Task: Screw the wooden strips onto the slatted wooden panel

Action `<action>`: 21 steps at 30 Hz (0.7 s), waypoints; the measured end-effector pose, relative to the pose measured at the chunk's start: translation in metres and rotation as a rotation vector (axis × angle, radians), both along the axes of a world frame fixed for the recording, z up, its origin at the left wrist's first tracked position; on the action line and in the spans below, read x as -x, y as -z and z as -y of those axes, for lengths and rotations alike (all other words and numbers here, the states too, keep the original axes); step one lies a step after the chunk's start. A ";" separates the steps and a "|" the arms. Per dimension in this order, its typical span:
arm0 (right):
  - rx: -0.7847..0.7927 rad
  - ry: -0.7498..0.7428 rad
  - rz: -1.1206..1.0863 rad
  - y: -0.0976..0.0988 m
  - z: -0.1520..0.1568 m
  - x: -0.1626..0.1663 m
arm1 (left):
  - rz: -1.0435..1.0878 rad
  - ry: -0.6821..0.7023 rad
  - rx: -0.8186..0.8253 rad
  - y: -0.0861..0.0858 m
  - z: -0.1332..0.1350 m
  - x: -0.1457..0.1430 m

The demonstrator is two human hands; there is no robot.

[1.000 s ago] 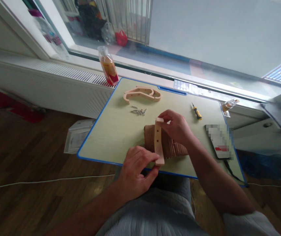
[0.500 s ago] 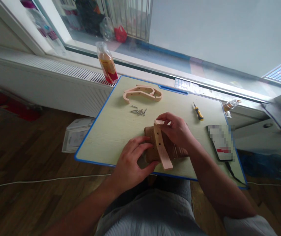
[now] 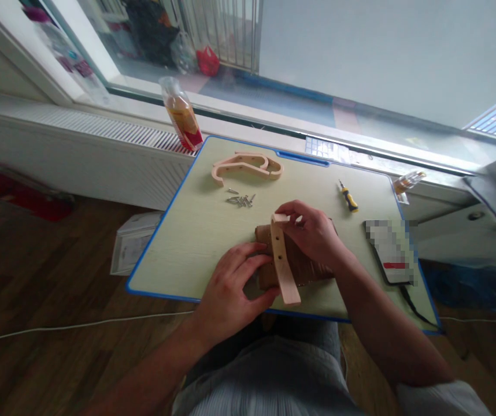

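Note:
A pale wooden hook (image 3: 289,283) with two dark screw holes lies across a brown wrapped block (image 3: 300,263) near the table's front edge. My right hand (image 3: 315,231) pinches the hook's curved far end between thumb and fingers, while its palm hangs over the block. On the other side, my left hand (image 3: 233,277) grips the block's left part, fingers on top and thumb at the near edge, close to the hook. Beyond the hands lie several silver screws (image 3: 241,201) in a loose pile. More curved wooden hooks (image 3: 243,164) rest behind them.
A yellow-and-black screwdriver (image 3: 348,196) lies at the right, behind a phone-like device (image 3: 389,254) with a black cord. The small table (image 3: 174,254) has a blue rim and stands against the window sill. A drink bottle (image 3: 182,118) stands at the back left corner.
The view has shifted slightly. The near end of the wooden hook has swung a little to the left over the block. Both hands keep their holds.

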State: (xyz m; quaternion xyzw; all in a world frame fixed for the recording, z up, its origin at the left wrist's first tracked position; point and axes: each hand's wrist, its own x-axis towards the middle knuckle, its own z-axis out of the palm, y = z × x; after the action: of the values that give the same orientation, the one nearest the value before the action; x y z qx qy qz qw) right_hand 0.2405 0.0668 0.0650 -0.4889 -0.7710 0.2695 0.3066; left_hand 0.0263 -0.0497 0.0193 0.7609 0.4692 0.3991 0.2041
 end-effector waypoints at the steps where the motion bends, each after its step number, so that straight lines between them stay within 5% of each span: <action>1: -0.003 0.006 -0.006 0.000 0.000 0.000 | -0.004 0.013 0.008 -0.001 0.000 0.001; 7: -0.001 0.013 -0.069 0.000 0.003 -0.003 | -0.008 0.007 -0.002 -0.014 -0.016 0.024; 13: -0.089 0.058 -0.112 -0.006 0.012 -0.019 | -0.270 -0.175 -0.133 -0.026 -0.109 0.045; 21: -0.079 0.240 0.028 -0.018 -0.001 -0.063 | -0.713 -0.140 0.213 -0.044 -0.201 0.012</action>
State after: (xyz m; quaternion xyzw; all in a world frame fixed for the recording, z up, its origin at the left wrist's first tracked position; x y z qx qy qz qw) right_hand 0.3031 0.0677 0.0833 -0.5688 -0.7212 0.1932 0.3450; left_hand 0.0142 0.1515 0.0633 0.7926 0.6004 0.0711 0.0784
